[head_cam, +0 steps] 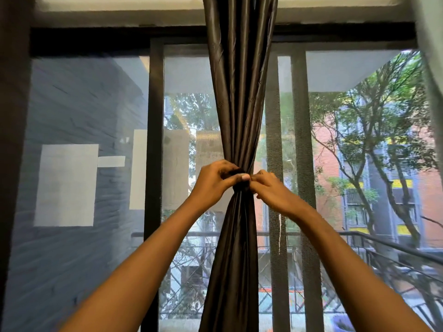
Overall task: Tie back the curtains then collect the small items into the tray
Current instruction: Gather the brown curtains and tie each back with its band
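Dark satin curtain (236, 97) hangs bunched at mid-window, the left hand (212, 182) and right hand (269, 189) both pinching a dark tie (239, 178) at its waist — the tie-back step, likely needing fastening next — no tray visible.

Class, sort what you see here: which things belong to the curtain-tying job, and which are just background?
Job:
dark curtain
dark tie band
left hand
right hand

Background:
window frame
balcony railing
trees
brick building

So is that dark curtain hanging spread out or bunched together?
Bunched: the curtain narrows to a tight waist where the left hand and right hand pinch a dark band.
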